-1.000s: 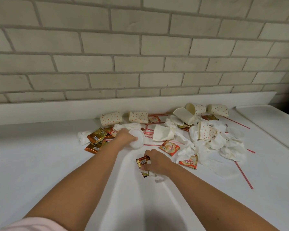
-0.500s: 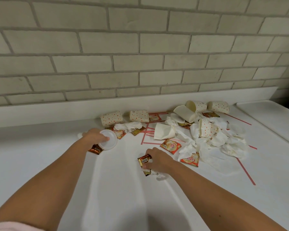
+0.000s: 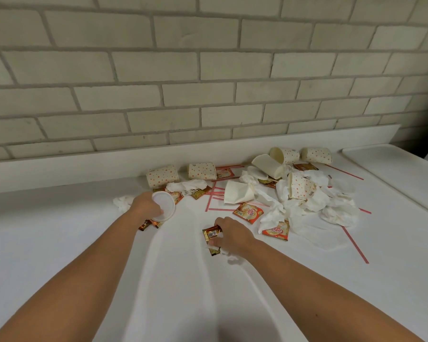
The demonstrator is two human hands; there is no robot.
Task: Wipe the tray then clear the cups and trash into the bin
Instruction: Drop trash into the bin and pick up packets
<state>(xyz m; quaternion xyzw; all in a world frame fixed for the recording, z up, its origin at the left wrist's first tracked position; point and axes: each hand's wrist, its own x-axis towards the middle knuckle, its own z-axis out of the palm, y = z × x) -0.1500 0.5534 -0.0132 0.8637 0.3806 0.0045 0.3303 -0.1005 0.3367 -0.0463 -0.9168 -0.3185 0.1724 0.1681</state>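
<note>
Left hand (image 3: 143,206) grips a white cup (image 3: 164,206) low over the bench (image 3: 59,243), likely as a catcher. Right hand (image 3: 232,236) pinches gold sachets (image 3: 211,233), bunching trash. Spotted cups (image 3: 162,175) lie toppled near the wall (image 3: 208,70).

Our left hand (image 3: 143,206) covers part of the white lid (image 3: 165,204) it holds. Hand and lid together hide most of the gold sachets (image 3: 144,224) at the lid's seven o'clock. Our right hand (image 3: 232,233) lies over the crumpled tissue (image 3: 232,258) at its five o'clock and over the right half of the barcode sachet (image 3: 211,233) it pinches; what else it clutches we cannot tell. At three o'clock the tray (image 3: 393,169) runs off the right edge. One dotted cup (image 3: 300,187) is half buried in tissues (image 3: 331,207). Sachet print is too small to read. Our forearms (image 3: 84,272) are cut by the bottom edge.
</note>
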